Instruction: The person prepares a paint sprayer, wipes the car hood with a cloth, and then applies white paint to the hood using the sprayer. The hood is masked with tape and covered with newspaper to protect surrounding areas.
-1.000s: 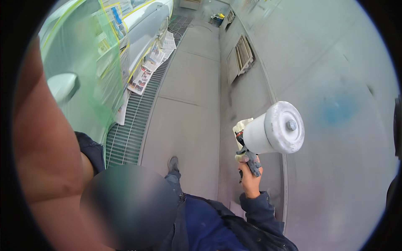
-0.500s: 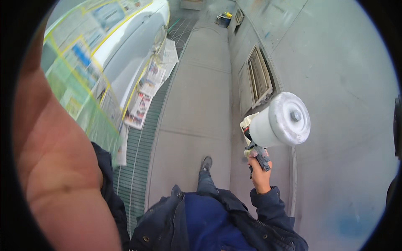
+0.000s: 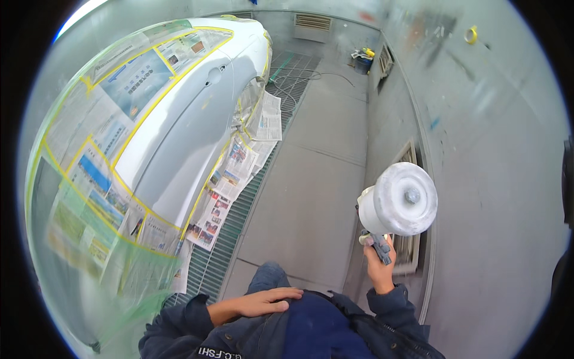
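A paint spray gun (image 3: 381,249) is in my right hand (image 3: 379,272), its fingers wrapped round the grip. On the gun sits a large white paint cup (image 3: 402,200) with a round lid, held up beside the right wall. My left hand (image 3: 263,302) lies flat against the front of my dark jacket (image 3: 251,332), fingers stretched out and holding nothing. To the left stands a white car body (image 3: 179,140) with a grey patch along its side. Newspaper (image 3: 134,81), yellow tape and greenish plastic film (image 3: 101,281) cover the parts around that side.
Green floor grating (image 3: 239,215) runs along the car beside grey floor panels (image 3: 299,209). A thin hose (image 3: 293,90) lies coiled farther off. A dark bucket (image 3: 362,63) with yellow items stands in the far corner. On the right wall (image 3: 490,179) hangs a yellow tape roll (image 3: 471,35).
My left hand has come down from close to the camera at the left to my jacket front. The view has shifted, showing more of the car. The spray gun stays in my right hand.
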The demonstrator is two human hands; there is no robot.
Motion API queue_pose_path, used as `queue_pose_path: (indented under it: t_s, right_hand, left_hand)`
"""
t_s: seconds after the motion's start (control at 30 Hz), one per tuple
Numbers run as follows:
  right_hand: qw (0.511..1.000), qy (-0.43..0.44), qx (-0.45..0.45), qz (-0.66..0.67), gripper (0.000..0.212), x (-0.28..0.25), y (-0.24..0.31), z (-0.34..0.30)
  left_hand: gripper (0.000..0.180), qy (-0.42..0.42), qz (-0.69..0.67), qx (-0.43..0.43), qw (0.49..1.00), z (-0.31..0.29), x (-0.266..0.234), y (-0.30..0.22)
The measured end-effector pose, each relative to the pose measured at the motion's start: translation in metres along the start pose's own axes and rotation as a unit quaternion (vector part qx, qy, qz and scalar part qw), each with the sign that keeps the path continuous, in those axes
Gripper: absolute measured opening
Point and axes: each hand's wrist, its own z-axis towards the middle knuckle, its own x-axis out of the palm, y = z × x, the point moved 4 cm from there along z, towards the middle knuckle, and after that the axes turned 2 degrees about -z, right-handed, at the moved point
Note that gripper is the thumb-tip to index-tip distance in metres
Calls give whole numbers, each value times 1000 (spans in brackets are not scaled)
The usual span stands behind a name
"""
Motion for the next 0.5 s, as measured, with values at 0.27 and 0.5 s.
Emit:
queue_pose_path:
  t_s: [0.27,0.5]
  right_hand:
    - [994,-50,69,65,17,21,-89,274]
    - [988,-134,51,61,16,21,-132,514]
  left_hand:
    - [81,5,-49,-9,999,223,-233,52]
    - [80,41,-3,-48,998,390,-437,-27]
